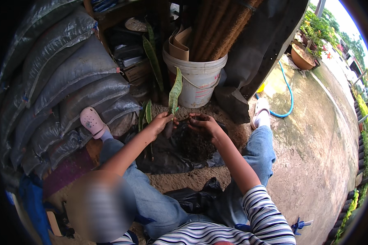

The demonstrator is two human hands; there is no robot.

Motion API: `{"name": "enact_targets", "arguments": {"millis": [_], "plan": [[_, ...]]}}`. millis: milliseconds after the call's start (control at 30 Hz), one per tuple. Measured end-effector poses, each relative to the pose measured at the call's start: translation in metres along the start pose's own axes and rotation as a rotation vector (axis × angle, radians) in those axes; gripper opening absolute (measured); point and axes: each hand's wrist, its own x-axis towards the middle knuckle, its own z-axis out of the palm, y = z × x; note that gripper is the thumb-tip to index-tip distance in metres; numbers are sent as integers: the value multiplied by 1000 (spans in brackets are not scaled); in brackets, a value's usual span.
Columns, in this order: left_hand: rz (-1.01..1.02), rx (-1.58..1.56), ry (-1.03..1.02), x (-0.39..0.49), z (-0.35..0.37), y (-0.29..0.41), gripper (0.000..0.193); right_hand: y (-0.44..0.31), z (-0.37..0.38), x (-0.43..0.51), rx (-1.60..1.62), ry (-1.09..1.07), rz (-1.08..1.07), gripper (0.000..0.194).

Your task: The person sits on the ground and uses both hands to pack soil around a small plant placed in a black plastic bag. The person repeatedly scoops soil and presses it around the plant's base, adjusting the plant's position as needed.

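Upright in my left hand [162, 125] is a variegated snake plant leaf [175, 90], gripped near its base. A dark, elongated lump [168, 131], perhaps the plant's root end, hangs below the fingers. My right hand [202, 123] is just to the right, fingers curled and dirty; whether something is in them cannot be made out. Beneath it lies a heap of dark soil [196, 145] on a black plastic sheet [162, 163]. Shorter snake plant leaves [148, 111] stand left of my left hand.
Filled grey sacks [76, 70] are stacked at the left. Ahead, a white bucket [196, 82] holds brown fibre-covered poles [224, 27], with a taller snake plant [152, 58] beside it. A crumpled black plastic bag [199, 197] lies between my legs. A blue hose [289, 95] curves across the concrete at right.
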Motion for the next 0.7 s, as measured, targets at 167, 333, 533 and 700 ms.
{"name": "enact_targets", "arguments": {"millis": [167,333,533,700], "plan": [[-3,16,-10,-2,1,2,20,1,-2,1,-58,43,25,29],[-6,27,-4,-2,-1,1,19,-4,5,-4,155,-37,-2,28],[-15,19,9,-1,1,3,17,0,-1,1,193,11,-26,25],[-14,13,9,-1,0,2,16,4,1,2,74,123,-38,21]]}}
